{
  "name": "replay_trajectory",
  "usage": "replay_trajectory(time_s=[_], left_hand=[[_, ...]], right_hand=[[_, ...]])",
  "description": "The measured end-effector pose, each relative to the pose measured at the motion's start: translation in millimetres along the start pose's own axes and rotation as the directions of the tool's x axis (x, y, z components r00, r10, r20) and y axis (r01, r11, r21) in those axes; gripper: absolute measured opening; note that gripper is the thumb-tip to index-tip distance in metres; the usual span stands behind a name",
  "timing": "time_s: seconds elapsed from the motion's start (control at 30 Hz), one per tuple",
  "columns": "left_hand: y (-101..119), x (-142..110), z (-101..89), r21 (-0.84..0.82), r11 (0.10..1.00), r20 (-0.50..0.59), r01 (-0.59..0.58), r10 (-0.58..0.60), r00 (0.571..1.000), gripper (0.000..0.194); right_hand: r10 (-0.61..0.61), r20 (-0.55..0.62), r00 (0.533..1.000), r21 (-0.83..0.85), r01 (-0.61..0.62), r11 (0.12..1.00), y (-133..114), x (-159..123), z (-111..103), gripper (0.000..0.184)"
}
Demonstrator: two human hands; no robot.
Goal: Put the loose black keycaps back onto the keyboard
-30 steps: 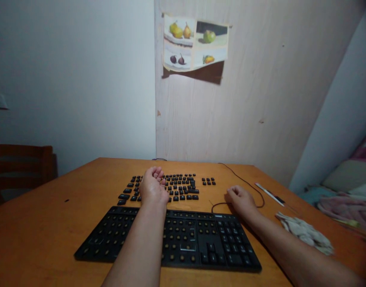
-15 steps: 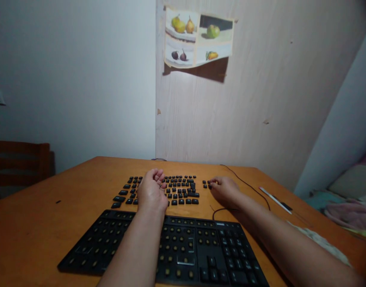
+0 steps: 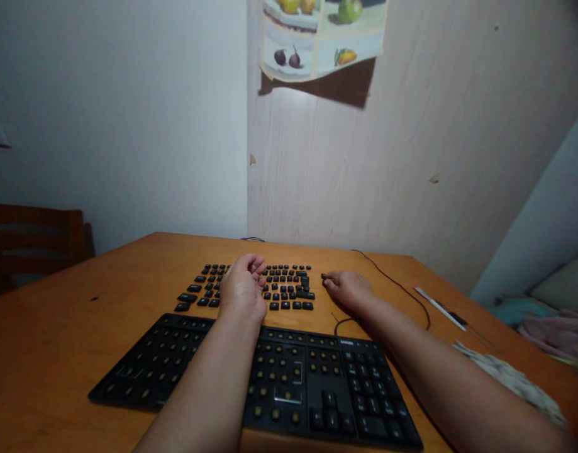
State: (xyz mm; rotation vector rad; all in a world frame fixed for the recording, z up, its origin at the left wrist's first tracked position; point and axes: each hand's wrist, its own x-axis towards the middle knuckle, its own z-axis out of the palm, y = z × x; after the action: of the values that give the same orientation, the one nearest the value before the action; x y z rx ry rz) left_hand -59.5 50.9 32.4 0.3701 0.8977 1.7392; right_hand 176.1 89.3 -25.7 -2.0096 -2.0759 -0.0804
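Note:
My left hand (image 3: 244, 288) hovers over the loose black keycaps (image 3: 282, 306), palm turned sideways and fingers loosely curled and apart; nothing shows in it. Its wrist hides some of the rows. On the right, my right hand (image 3: 348, 288) rests low over the table, fingertips pinched on a small keycap (image 3: 324, 282). Another keycap (image 3: 323, 275) sits just beside the fingers, and the hand covers the spot behind them. Nearer to me lies a black keyboard (image 3: 326, 396), its main section stripped to bare key stems, while number pad and arrow keys keep their caps. My left forearm crosses it.
A thin cable (image 3: 392, 280) runs along the right of the wooden table (image 3: 48, 352). Farther right are a white strip (image 3: 439, 308) and a crumpled cloth (image 3: 510, 377). A chair (image 3: 34, 242) stands at the left, and a fruit picture (image 3: 307, 38) hangs on the wall.
The view has tilted down a little. My right hand has shifted left over the small group of keycaps, covering part of it. My left hand stays nearly in place.

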Motion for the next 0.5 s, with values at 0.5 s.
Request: replay_trajectory(time_s=[0.5], left_hand=[[1.8, -2.6, 1.0, 0.037, 0.999, -0.001, 0.003, -0.003, 1.000, 0.009]], right_hand=[[0.011, 0.034, 0.999, 0.001, -0.012, 1.000, -9.4, -8.7, -8.3, 0.028]])
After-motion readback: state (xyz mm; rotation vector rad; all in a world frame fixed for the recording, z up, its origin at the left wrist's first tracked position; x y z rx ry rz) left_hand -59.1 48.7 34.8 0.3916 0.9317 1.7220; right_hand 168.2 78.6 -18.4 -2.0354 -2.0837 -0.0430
